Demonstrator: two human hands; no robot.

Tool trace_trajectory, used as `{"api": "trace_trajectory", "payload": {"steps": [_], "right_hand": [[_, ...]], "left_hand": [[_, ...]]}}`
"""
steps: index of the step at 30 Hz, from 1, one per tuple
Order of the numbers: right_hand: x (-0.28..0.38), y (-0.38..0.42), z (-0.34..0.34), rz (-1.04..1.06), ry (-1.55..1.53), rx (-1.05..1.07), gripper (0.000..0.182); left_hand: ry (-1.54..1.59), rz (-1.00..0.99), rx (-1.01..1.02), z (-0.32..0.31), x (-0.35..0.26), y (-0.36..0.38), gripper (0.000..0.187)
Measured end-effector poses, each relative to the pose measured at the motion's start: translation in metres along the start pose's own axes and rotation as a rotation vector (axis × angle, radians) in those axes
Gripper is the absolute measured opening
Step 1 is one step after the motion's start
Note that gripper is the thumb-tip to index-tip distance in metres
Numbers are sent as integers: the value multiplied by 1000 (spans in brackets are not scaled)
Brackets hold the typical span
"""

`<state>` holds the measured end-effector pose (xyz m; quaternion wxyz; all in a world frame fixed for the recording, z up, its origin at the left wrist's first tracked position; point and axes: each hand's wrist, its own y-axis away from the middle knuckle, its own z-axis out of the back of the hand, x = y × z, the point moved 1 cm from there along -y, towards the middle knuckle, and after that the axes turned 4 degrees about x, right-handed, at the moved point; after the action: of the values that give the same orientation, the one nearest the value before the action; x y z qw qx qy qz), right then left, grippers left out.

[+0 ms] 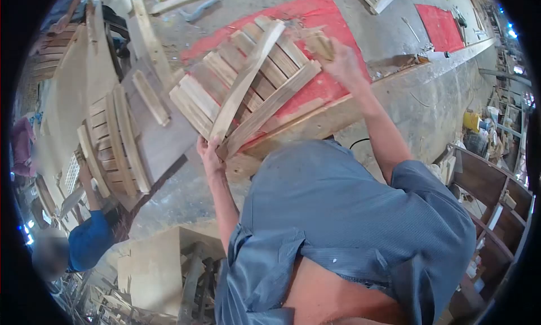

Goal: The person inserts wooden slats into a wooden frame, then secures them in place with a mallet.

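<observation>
A slatted wooden panel [248, 80], several pale slats fixed across two long crossing rails, lies tilted on a red-covered workbench [315, 15]. My left hand [209, 155] grips the panel's near corner where the rails meet. My right hand [337, 56] is raised at the panel's far right edge, closed around a small tan block [319, 43] that looks like a sanding pad pressed near the slat ends. My grey shirt fills the lower frame.
A second slatted panel [112, 142] leans at left beside a long plank [147, 35]. A person in a blue shirt [90, 240] reaches up to it. Wooden frames [496, 195] stand at right, a plywood box [155, 266] below, boards on the floor beyond.
</observation>
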<state>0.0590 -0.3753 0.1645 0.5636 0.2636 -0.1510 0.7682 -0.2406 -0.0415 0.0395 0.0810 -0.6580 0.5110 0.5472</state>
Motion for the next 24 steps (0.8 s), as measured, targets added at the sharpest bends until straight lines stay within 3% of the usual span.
{"api": "trace_trajectory", "payload": {"steps": [3, 5, 7, 8, 10, 11, 13, 15, 17, 19, 21, 22, 24], "right_hand": [[-105, 16, 39, 24, 200, 117, 35], [-161, 31, 36, 14, 297, 395, 33], [-184, 48, 25, 13, 320, 459, 35], [-191, 53, 22, 17, 349, 493, 38], [-194, 49, 23, -40, 309, 521, 38], [-194, 45, 25, -108, 280, 524, 38], [-212, 38, 36, -140, 308, 504, 38], [-235, 19, 52, -210, 351, 440, 36], [-252, 4, 68, -243, 378, 419, 35], [-263, -7, 74, -220, 400, 428, 35], [-254, -2, 84, 68, 305, 141, 37], [-247, -2, 86, 78, 300, 157, 37], [-223, -2, 87, -182, 245, 131, 37]], "left_hand": [[-42, 76, 68, -10, 24, -12, 54], [-87, 140, 42, -1, 23, -19, 50], [-468, 218, 180, 4, 11, -21, 44], [-469, 234, 155, -15, -5, -16, 44], [-1939, 539, 221, -70, -63, -12, 46], [-1944, 565, 211, -95, -74, -12, 46], [-1849, 148, -43, -145, -78, -14, 50], [-1575, -488, 189, -154, -22, -45, 53], [-1795, -596, 397, -185, 3, -64, 54], [-1830, -524, 507, -179, 21, -85, 54], [-1906, -504, 617, -173, 26, -111, 52], [-1965, -545, 606, -173, 22, -131, 50], [-2019, -757, 592, -179, -3, -182, 49]]}}
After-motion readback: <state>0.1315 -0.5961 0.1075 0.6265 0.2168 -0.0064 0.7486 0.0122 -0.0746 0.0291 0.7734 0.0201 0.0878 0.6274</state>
